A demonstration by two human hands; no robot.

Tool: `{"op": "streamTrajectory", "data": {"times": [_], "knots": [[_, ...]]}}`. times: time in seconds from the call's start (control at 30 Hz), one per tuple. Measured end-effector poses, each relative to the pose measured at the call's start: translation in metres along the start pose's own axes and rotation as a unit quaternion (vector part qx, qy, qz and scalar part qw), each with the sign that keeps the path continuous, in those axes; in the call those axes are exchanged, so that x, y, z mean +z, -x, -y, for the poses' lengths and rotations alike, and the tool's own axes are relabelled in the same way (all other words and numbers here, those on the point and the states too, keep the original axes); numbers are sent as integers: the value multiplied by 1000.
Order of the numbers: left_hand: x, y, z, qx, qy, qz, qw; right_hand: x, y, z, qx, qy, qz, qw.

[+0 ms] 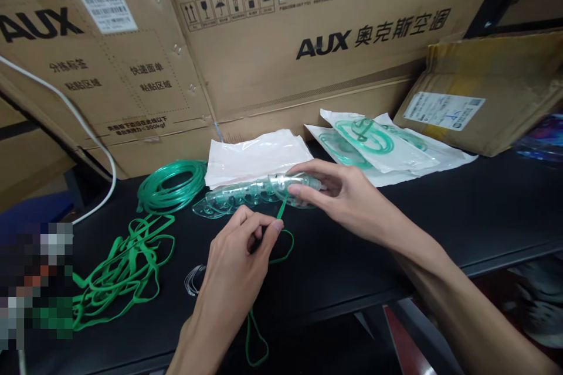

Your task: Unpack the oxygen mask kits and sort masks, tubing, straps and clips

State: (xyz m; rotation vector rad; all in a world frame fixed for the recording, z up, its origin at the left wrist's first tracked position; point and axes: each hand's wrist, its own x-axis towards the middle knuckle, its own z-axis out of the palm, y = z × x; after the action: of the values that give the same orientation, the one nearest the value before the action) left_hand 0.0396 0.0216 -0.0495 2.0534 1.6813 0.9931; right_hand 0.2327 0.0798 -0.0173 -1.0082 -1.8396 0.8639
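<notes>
With left fingers (268,227) pinched on the green strap (281,209) just below the clear mask stack (246,194) clasped in right fingers (308,192): probably risking a slipped strap, or 1 tug scattering the stack across the bench (440,211).

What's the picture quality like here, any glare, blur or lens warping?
Head view: soft, even light; small glints on the stack of clear plastic masks in the right hand; the thin green elastic strap pinched by the left hand is sharp; the brown cardboard boxes bow from lens distortion; a pixelated patch lower left.
</notes>
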Motion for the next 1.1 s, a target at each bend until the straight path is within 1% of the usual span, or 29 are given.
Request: {"op": "streamTrajectory", "data": {"times": [0.13, 0.23, 0.27, 0.3, 0.37, 0.4, 0.43, 0.47, 0.5, 0.6, 0.73, 0.8, 0.87, 0.93, 1.0, 1.03, 1.1], "knots": [[0, -1, 2, -10, -15, -34, 999, 4, 5, 4, -19, -4, 65, 998], [-2, 0, 2, 11, -15, -34, 999, 9, 7, 7, -17, -13, 99, 995], [-2, 0, 2, 17, -11, -31, 999, 9, 7, 7, -17, -7, 89, 996], [-2, 1, 2, 19, -7, -30, 999, 9, 6, 7, -16, 7, 61, 998], [-1, 2, 2, 21, 4, -27, 999, 6, 4, 6, -11, 56, -42, 997], [-1, 2, 1, 20, 9, -24, 999, 4, 3, 5, -9, 84, -98, 992], [0, 2, 1, 17, 10, -20, 1000, 2, 2, 5, -8, 105, -139, 985], [0, 1, 1, 14, 6, -16, 1000, 0, 1, 4, -9, 117, -162, 980], [0, 1, 1, 8, -3, -9, 1000, -3, 0, 4, -11, 122, -169, 978], [-7, 0, 3, -3, -64, 11, 998, -7, 1, 5, -19, 123, -156, 980], [-33, 6, 12, 1, -136, 70, 988, -9, 3, 7, -25, 137, -149, 979], [-46, 12, 16, -8, -154, 112, 982, -11, 3, 8, -25, 139, -143, 980], [-55, 19, 18, -30, -165, 165, 972, -12, 4, 8, -31, 137, -142, 980], [-59, 25, 16, -51, -164, 230, 958, -14, 4, 9, -39, 137, -144, 979], [-56, 27, 12, -54, -148, 281, 946, -16, 5, 9, -42, 140, -144, 979], [-53, 27, 10, -49, -139, 296, 944, -17, 6, 10, -42, 140, -142, 979], [-48, 24, 6, -32, -120, 300, 946, -17, 6, 11, -44, 136, -136, 980]]}}
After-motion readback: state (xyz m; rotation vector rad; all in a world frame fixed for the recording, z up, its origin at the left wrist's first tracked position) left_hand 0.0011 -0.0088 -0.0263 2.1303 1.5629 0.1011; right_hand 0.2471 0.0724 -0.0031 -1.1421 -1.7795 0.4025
